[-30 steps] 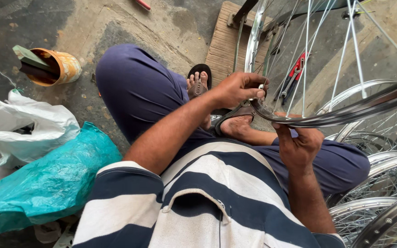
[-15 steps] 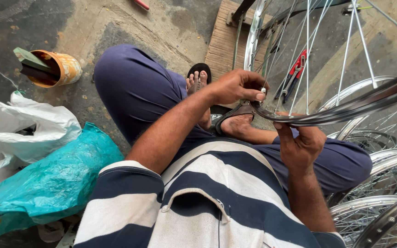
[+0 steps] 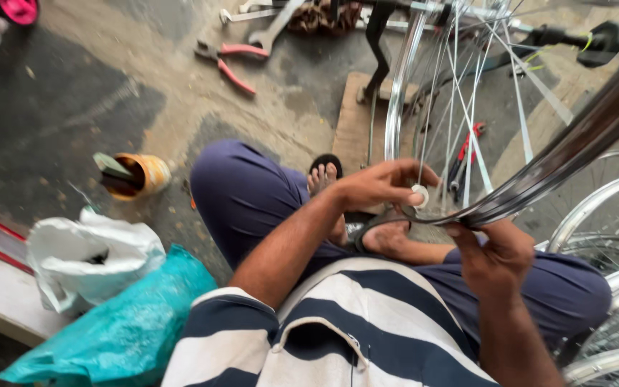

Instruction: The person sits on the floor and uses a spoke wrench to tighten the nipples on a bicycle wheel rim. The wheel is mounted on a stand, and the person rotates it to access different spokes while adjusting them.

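Both hands (image 3: 385, 185) (image 3: 496, 254) gripping wheel rim (image 3: 539, 186)

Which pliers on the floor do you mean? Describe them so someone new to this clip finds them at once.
Start at the concrete floor beyond the seated person's bent knee, then look toward the top edge of the head view. The pliers lie there, jaws open, just left of a bare metal spanner. Their pink-red handles set them apart from the plain steel tools beside them.

Open concrete floor (image 3: 73, 107) leftward; spoked wheels (image 3: 460, 107) and stacked rims (image 3: 610, 215) crowding the hands' right side.
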